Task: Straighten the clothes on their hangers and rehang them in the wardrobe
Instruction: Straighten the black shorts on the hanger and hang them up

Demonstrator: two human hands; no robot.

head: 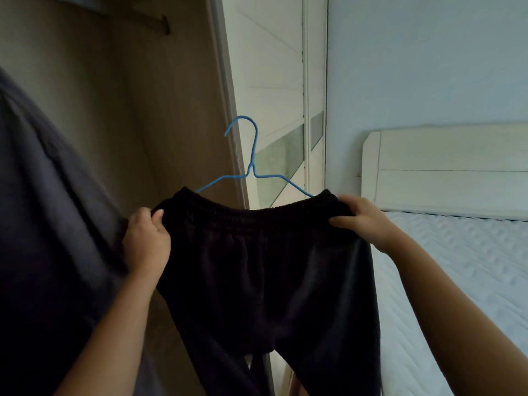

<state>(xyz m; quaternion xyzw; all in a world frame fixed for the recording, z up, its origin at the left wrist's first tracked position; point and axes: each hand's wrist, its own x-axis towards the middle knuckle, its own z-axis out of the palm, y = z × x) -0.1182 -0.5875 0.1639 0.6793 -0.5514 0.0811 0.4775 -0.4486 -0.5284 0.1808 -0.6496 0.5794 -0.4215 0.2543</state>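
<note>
Both hands hold the black trousers [271, 281] by the elastic waistband [248, 215]. The left hand [147, 241] has its fingers curled round the left end, and the right hand [363, 221] pinches the right end. The waistband's long axis runs straight from one set of fingers to the other. The blue hanger [251, 164] sits inside it, and its hook rises above and midway between the fingers, clear of both hands. The wardrobe rail [148, 18] lies well up and to the left of the left fingers, so the left hand is likely nearer for rehanging.
</note>
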